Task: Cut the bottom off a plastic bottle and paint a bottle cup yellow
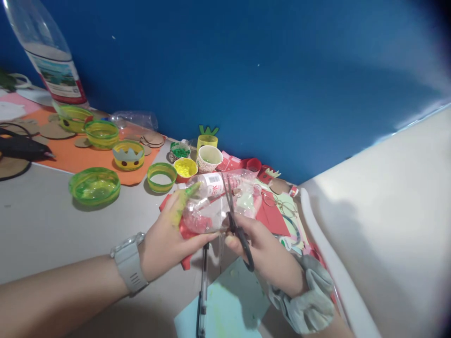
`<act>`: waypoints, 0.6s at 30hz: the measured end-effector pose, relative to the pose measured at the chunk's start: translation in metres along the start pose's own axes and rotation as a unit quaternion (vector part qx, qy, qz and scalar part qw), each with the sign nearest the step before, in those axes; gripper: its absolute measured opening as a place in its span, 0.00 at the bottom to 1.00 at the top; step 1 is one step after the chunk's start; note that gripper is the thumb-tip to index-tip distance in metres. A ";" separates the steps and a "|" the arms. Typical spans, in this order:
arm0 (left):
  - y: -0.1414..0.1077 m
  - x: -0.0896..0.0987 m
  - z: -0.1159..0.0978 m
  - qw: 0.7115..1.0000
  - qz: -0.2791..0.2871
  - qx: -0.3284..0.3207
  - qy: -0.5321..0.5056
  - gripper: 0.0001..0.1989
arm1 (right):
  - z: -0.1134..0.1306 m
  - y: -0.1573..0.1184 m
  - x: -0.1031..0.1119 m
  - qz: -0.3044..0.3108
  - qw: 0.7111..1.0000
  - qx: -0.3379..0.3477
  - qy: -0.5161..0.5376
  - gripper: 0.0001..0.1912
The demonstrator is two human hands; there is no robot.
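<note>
Holds the bottle point(213, 204) in the left hand point(165, 244) and the scissors point(231, 219) in the right hand point(262, 249), with cups point(208, 165) behind the bottle, blue paper point(232, 295) before it

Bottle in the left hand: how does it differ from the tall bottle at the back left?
The held bottle is sideways in the left hand, while the tall bottle stands with no hand on it.
The held bottle has scissors across it in view; the tall bottle has none near.
The held bottle's label has a barcode; the tall bottle's shows a landscape.
Both are clear.
</note>
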State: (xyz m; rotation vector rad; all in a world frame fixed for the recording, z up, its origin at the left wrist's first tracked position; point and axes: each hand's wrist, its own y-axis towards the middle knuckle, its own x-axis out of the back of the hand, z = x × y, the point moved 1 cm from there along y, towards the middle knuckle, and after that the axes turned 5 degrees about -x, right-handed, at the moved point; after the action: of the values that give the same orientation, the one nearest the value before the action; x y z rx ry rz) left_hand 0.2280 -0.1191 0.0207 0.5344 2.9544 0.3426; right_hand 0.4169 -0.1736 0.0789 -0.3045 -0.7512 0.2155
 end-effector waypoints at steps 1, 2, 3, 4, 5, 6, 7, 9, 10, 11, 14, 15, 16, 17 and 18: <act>0.000 0.000 0.002 0.998 -0.002 -0.028 0.063 0.36 | 0.001 -0.002 0.000 -0.005 0.999 -0.008 -0.035 0.20; 0.000 0.001 0.004 0.991 -0.007 -0.052 0.122 0.36 | 0.003 -0.003 0.000 -0.008 0.998 -0.015 -0.067 0.20; 0.001 0.002 0.006 0.983 -0.013 -0.070 0.167 0.35 | 0.005 -0.005 0.000 -0.007 0.995 -0.021 -0.096 0.19; 0.002 0.002 0.008 0.980 -0.021 -0.077 0.185 0.34 | 0.006 -0.006 -0.001 -0.006 0.992 -0.027 -0.120 0.18; 0.003 0.003 0.009 0.979 -0.028 -0.079 0.183 0.33 | 0.008 -0.007 -0.002 -0.004 0.990 -0.033 -0.140 0.18; 0.004 0.003 0.009 0.982 -0.032 -0.077 0.168 0.33 | 0.010 -0.008 -0.004 -0.003 0.987 -0.041 -0.157 0.17; 0.004 0.003 0.009 0.986 -0.030 -0.072 0.144 0.32 | 0.013 -0.008 -0.005 -0.003 0.985 -0.048 -0.169 0.17; 0.005 0.002 0.007 0.995 -0.015 -0.057 0.085 0.31 | 0.017 -0.009 -0.009 -0.011 0.982 -0.060 -0.180 0.17; 0.004 0.001 0.005 0.997 -0.005 -0.050 0.060 0.31 | 0.019 -0.009 -0.011 -0.020 0.981 -0.062 -0.182 0.17; 0.004 0.000 0.004 0.998 0.007 -0.042 0.037 0.31 | 0.021 -0.009 -0.013 -0.033 0.980 -0.060 -0.187 0.17; 0.002 -0.001 0.001 0.997 0.064 -0.030 -0.018 0.32 | 0.023 -0.008 -0.016 -0.081 0.973 -0.041 -0.212 0.16; 0.002 -0.001 0.001 0.996 0.080 -0.031 -0.026 0.32 | 0.022 -0.007 -0.017 -0.091 0.970 -0.033 -0.221 0.16; 0.001 -0.001 0.001 0.995 0.091 -0.036 -0.028 0.32 | 0.022 -0.007 -0.018 -0.096 0.969 -0.027 -0.228 0.15; 0.001 0.000 0.002 0.994 0.094 -0.040 -0.024 0.31 | 0.020 -0.007 -0.018 -0.098 0.967 -0.022 -0.234 0.14; 0.001 0.001 0.003 0.995 0.091 -0.044 -0.018 0.30 | 0.019 -0.007 -0.018 -0.098 0.966 -0.020 -0.240 0.14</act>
State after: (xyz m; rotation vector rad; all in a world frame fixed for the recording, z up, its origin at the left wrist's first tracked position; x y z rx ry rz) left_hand 0.2276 -0.1176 0.0179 0.7922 2.8457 0.4746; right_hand 0.3913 -0.1815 0.0834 -0.2150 -1.2595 0.0848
